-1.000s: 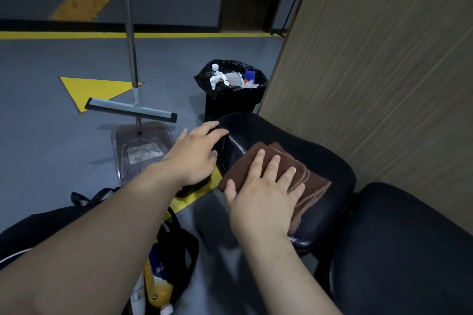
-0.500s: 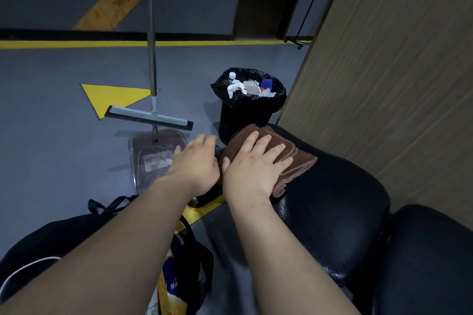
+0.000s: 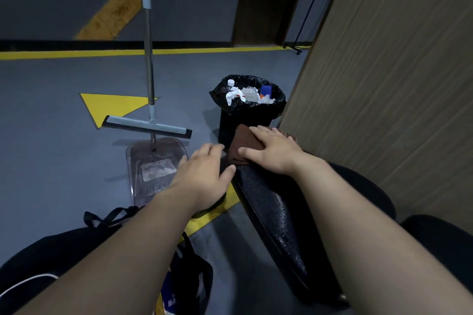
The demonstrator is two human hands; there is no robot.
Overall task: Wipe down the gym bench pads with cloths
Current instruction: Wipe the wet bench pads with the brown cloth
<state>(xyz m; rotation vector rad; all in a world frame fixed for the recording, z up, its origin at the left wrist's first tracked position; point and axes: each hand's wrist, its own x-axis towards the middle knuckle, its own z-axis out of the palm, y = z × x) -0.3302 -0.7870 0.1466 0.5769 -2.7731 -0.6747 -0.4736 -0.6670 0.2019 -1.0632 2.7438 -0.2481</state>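
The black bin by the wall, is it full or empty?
Full. The bin has crumpled white paper, a white-capped bottle and a blue item piled level with its rim.

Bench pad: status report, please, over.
Right hand flat on brown cloth, far end of bench pad. Left hand open at pad edge. Trash bin just beyond.

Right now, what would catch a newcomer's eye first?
The right hand presses a brown cloth flat on the far end of the black bench pad, the left hand open beside it. Behind, a full black trash bin stands by the wooden wall, a squeegee upright to its left.
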